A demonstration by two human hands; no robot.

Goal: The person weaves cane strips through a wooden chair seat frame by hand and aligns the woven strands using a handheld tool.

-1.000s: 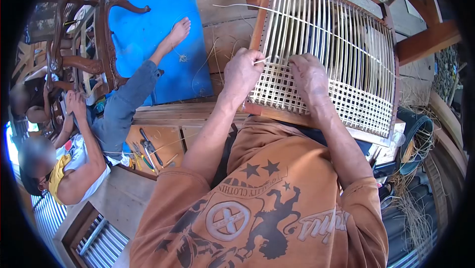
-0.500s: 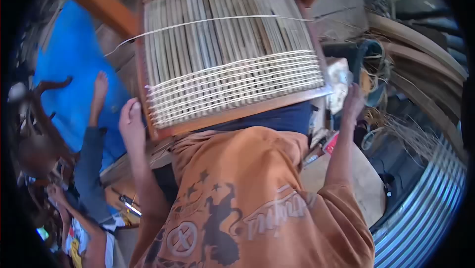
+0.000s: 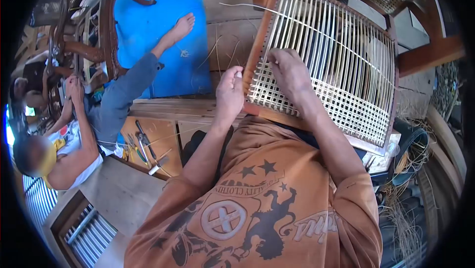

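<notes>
A wooden chair seat frame (image 3: 260, 113) lies at my lap, strung with pale cane strands (image 3: 324, 25). Close crosswise weaving (image 3: 341, 107) fills the part nearest me. One loose strand (image 3: 247, 6) crosses the far part and sticks out past the left rail. Bent over the left side of the weaving, my right hand (image 3: 292, 77) has its fingers curled down onto the strands; its fingertips are hidden. My left hand (image 3: 229, 92) is closed beside the left rail, thumb uppermost, and what it grips does not show.
At the left sits another person (image 3: 81, 139), one bare foot on a blue sheet (image 3: 158, 45) near a carved chair frame (image 3: 116, 30). Pliers and other hand tools (image 3: 143, 142) lie on a board. Cane scraps (image 3: 410, 154) hang by a dark container (image 3: 413, 137) at the right.
My right hand has come from beyond the seat's right edge onto the weaving near its left side. My left hand stays by the left rail, now closed. The view has swung left.
</notes>
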